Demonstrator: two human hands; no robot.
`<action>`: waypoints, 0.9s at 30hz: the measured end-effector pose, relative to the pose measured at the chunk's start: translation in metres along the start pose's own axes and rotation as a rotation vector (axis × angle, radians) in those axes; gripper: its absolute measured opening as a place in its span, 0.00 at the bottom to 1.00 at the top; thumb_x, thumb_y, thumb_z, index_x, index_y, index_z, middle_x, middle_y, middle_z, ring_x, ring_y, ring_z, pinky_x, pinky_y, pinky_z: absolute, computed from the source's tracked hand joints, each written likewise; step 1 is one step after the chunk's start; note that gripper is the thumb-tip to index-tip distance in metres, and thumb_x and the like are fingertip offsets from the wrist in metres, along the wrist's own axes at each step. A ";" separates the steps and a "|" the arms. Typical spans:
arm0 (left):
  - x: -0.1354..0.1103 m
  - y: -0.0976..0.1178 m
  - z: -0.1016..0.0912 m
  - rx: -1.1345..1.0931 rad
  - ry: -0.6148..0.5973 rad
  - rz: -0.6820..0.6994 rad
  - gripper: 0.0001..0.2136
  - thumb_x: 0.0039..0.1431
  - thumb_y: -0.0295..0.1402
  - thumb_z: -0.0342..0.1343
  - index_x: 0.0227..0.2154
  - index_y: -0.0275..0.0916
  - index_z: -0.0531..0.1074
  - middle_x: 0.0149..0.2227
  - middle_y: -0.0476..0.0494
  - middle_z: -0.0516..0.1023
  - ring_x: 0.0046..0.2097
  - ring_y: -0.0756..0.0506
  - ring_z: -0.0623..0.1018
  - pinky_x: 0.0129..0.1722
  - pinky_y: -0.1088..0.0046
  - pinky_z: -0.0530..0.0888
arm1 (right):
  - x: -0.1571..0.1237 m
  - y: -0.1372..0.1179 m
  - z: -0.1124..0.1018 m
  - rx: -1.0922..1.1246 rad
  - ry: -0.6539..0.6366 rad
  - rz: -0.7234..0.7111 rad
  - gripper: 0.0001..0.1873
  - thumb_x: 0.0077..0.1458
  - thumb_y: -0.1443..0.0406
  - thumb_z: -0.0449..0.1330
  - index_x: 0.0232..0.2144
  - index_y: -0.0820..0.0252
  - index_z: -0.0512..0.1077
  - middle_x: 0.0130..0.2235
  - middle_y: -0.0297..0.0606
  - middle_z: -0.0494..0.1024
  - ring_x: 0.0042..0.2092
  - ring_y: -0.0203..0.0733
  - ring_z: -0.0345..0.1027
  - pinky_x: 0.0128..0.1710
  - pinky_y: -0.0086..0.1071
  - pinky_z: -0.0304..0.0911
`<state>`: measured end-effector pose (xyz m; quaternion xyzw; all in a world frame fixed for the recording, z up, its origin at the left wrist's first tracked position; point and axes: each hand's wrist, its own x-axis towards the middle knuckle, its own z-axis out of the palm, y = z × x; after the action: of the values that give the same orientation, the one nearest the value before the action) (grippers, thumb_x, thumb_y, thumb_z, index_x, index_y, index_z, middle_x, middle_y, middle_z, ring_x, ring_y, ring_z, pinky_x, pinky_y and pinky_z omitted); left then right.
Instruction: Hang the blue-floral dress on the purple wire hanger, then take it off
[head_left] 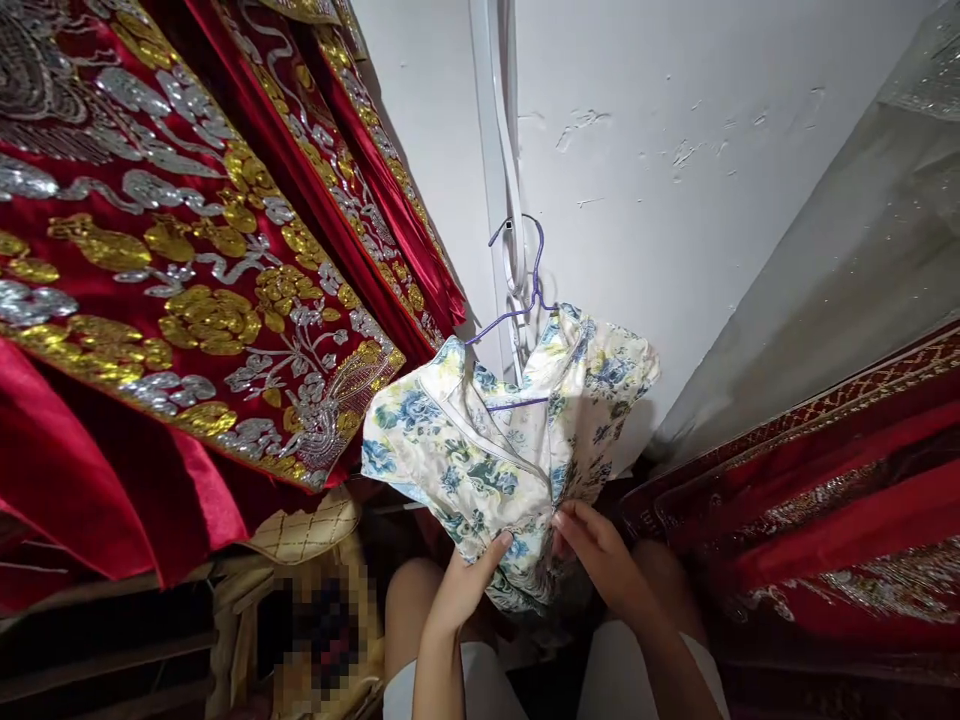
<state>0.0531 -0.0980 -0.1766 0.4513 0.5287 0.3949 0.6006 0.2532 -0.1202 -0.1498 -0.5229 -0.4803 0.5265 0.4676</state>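
Observation:
A white garment with blue and yellow flowers (495,470) hangs on a thin purple hanger (537,270) in front of me. Its short sleeves spread to both sides and its neckline is crossed in a V. My left hand (476,570) grips the garment's lower left part, thumb on the outside and the other fingers hidden behind the cloth. At the front edge below the V, my right hand (589,540) pinches the cloth between thumb and fingers.
Red cloth with gold and silver embroidery (217,310) hangs at the left. More red embroidered cloth (862,500) and a sheer pale fabric (825,220) are on the right. Behind the hanger, white cables (504,120) run down a white wall (637,130). A wooden frame (225,620) stands lower left.

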 end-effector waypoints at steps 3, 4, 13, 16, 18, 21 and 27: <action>-0.003 0.001 0.004 -0.025 -0.050 -0.001 0.40 0.48 0.57 0.66 0.60 0.37 0.71 0.58 0.31 0.77 0.67 0.29 0.66 0.69 0.49 0.57 | 0.006 -0.013 0.001 -0.047 -0.029 -0.029 0.22 0.63 0.47 0.56 0.26 0.56 0.62 0.26 0.30 0.66 0.30 0.39 0.62 0.33 0.33 0.59; -0.004 0.003 0.007 -0.038 -0.073 0.011 0.40 0.48 0.57 0.66 0.60 0.37 0.71 0.57 0.31 0.77 0.67 0.30 0.67 0.69 0.49 0.57 | 0.006 -0.016 0.002 -0.068 -0.037 -0.038 0.23 0.64 0.47 0.55 0.25 0.55 0.61 0.25 0.30 0.65 0.30 0.39 0.61 0.33 0.32 0.58; -0.016 0.008 0.018 -0.101 -0.072 0.002 0.39 0.45 0.55 0.69 0.58 0.37 0.73 0.57 0.32 0.78 0.65 0.32 0.69 0.69 0.54 0.59 | -0.004 -0.010 -0.002 0.014 0.161 -0.106 0.21 0.57 0.52 0.59 0.19 0.57 0.65 0.20 0.31 0.65 0.25 0.38 0.59 0.27 0.32 0.57; -0.024 0.007 0.020 -0.178 0.037 -0.012 0.39 0.42 0.53 0.71 0.56 0.36 0.74 0.56 0.33 0.79 0.64 0.32 0.70 0.68 0.54 0.60 | -0.009 -0.008 -0.004 0.005 0.299 -0.148 0.16 0.56 0.55 0.60 0.21 0.57 0.68 0.21 0.32 0.66 0.26 0.39 0.60 0.27 0.32 0.57; -0.028 0.008 0.020 -0.229 0.105 -0.017 0.38 0.40 0.51 0.73 0.54 0.36 0.76 0.53 0.33 0.80 0.62 0.32 0.73 0.66 0.54 0.63 | -0.012 -0.007 -0.003 -0.013 0.306 -0.169 0.14 0.58 0.56 0.58 0.24 0.57 0.70 0.23 0.32 0.66 0.27 0.39 0.60 0.28 0.32 0.58; -0.027 0.010 0.017 -0.319 0.224 -0.003 0.33 0.39 0.49 0.74 0.48 0.36 0.77 0.49 0.34 0.82 0.58 0.32 0.76 0.60 0.56 0.69 | -0.017 -0.006 -0.003 -0.059 0.291 -0.195 0.14 0.61 0.58 0.57 0.25 0.56 0.68 0.23 0.31 0.65 0.27 0.39 0.60 0.29 0.32 0.58; -0.020 -0.004 0.014 -0.294 0.672 0.352 0.24 0.49 0.46 0.69 0.44 0.39 0.72 0.43 0.43 0.77 0.47 0.43 0.76 0.49 0.70 0.72 | -0.025 -0.007 0.001 -0.068 0.142 -0.200 0.15 0.61 0.61 0.54 0.22 0.55 0.63 0.24 0.32 0.64 0.27 0.38 0.57 0.28 0.32 0.54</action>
<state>0.0648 -0.1199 -0.1741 0.2900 0.5483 0.6885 0.3759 0.2525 -0.1440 -0.1399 -0.5240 -0.5132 0.4225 0.5325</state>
